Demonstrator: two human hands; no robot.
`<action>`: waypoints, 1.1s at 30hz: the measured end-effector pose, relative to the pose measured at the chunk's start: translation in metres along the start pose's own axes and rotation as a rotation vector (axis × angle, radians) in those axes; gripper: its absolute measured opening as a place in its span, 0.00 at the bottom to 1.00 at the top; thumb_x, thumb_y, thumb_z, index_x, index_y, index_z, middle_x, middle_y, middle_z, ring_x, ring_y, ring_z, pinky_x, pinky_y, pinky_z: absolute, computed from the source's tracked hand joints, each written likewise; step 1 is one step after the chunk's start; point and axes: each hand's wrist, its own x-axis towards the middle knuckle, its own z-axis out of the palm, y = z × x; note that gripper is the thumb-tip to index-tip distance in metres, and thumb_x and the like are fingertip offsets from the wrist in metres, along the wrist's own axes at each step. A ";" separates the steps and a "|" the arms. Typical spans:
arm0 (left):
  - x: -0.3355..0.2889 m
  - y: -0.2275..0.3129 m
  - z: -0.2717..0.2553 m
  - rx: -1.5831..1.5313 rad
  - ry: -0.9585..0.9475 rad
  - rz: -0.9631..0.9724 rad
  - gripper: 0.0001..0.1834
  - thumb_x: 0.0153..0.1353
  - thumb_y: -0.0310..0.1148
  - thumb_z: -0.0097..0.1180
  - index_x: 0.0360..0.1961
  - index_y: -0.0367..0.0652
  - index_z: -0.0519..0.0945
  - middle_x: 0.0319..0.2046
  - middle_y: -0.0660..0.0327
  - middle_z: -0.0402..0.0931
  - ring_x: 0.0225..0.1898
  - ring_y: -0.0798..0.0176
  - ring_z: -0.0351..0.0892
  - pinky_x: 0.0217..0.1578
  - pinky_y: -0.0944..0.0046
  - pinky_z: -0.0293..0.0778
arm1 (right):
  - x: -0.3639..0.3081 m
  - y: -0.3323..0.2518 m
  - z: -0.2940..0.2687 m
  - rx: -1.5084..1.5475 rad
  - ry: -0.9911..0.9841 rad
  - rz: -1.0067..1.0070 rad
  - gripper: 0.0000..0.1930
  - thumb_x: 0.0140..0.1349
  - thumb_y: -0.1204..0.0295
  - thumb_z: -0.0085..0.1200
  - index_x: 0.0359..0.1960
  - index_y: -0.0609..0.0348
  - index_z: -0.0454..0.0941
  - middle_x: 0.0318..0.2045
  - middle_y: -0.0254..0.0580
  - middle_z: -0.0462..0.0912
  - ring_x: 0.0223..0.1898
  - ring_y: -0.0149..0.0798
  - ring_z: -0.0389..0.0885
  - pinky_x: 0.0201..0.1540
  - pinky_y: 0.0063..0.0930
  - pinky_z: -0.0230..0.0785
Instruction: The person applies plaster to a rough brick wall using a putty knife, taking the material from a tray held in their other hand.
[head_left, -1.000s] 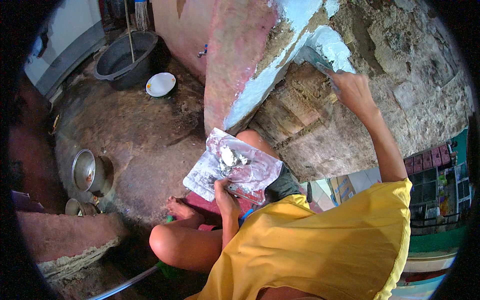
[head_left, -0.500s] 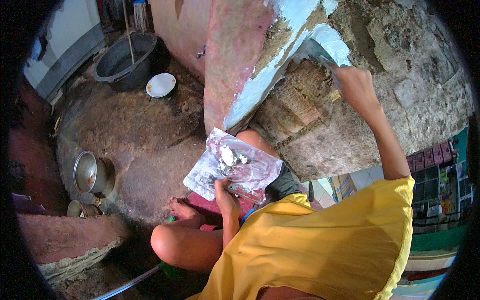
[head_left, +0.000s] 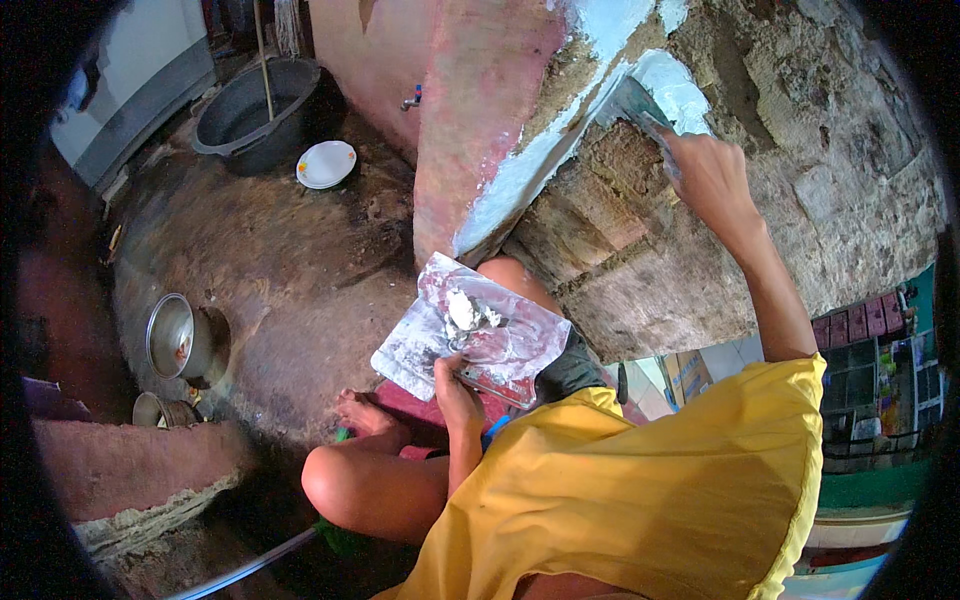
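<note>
- The person's right hand is closed around the handle of a flat grey metal trowel, and the blade lies against the rough stone and brick wall, at the edge of a smooth pale blue-white plaster patch.
- The left hand pinches the near edge of a flat square board smeared with white paste; the thumb lies on top, the fingers underneath are hidden. The board is held level above the person's knee, well below the trowel.
- A small lump of white putty sits near the middle of the board, so material seems available.
- Judging from the wall, the work is at an early to middle stage: one diagonal band along the corner is coated, while most of the stone and brick to the right and below is bare and uneven.
- The neighbouring pink painted wall face looks worn, with patchy colour.
- The ground is dark, damp-looking concrete floor.
- On it stand a large grey plastic basin with a stick in it, a white round plate just beside the basin, and a shiny metal pot further left.
- The person squats, wearing a yellow shirt.
</note>
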 end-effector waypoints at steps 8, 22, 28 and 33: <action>-0.003 0.009 0.006 -0.034 -0.033 -0.034 0.09 0.54 0.35 0.46 0.25 0.41 0.72 0.26 0.63 0.69 0.31 0.66 0.67 0.37 0.66 0.64 | 0.011 -0.007 -0.005 -0.011 0.017 0.083 0.02 0.46 0.76 0.54 0.23 0.59 0.76 0.19 0.51 0.78 0.25 0.49 0.80 0.26 0.40 0.71; -0.001 0.001 0.004 -0.042 0.001 -0.016 0.10 0.55 0.36 0.45 0.27 0.40 0.73 0.27 0.63 0.72 0.31 0.67 0.70 0.35 0.68 0.65 | 0.010 0.021 -0.015 0.087 0.073 0.118 0.10 0.46 0.66 0.58 0.28 0.59 0.78 0.22 0.51 0.79 0.27 0.52 0.80 0.31 0.43 0.72; 0.000 0.001 0.006 -0.023 0.008 -0.015 0.08 0.54 0.35 0.46 0.25 0.42 0.71 0.27 0.63 0.70 0.31 0.66 0.69 0.35 0.67 0.65 | 0.013 0.033 -0.010 0.070 -0.014 0.161 0.13 0.45 0.64 0.60 0.29 0.59 0.78 0.25 0.53 0.79 0.31 0.52 0.79 0.34 0.44 0.72; 0.001 -0.001 0.002 -0.026 0.008 -0.034 0.09 0.55 0.36 0.45 0.25 0.42 0.71 0.27 0.63 0.70 0.31 0.66 0.69 0.35 0.67 0.65 | 0.016 0.053 -0.005 0.102 0.022 0.197 0.15 0.45 0.62 0.60 0.31 0.60 0.79 0.27 0.53 0.79 0.33 0.53 0.79 0.35 0.44 0.72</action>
